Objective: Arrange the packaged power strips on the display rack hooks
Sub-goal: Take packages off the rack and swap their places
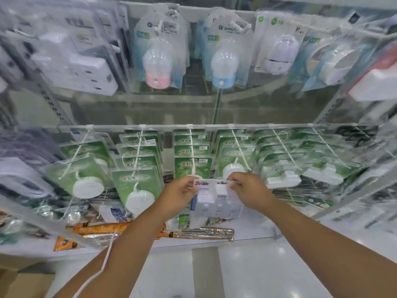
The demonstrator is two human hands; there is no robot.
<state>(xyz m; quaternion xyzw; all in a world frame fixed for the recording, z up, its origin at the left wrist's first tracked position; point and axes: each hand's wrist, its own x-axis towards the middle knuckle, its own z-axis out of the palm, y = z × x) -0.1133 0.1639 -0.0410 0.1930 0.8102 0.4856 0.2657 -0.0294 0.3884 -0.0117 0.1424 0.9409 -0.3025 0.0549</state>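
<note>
Both hands are holding one packaged power strip [214, 200] just below the middle of the frame. The left hand [179, 193] is pinching the top left corner of its card and the right hand [249, 191] is pinching the top right, so the pack is hanging between them. Its long axis is running left to right, with the sockets facing the camera and the red logo at the upper left. The fingers are covering part of the header, so I can't tell whether there's a hang hole.

Right behind it, a white hook [191, 151] is sticking out from the rack, loaded with green carded packs [192, 166]. Higher up, the bulb night lights [158, 63] are hanging, pretty blurry. The edges of the frame are smeared too.
</note>
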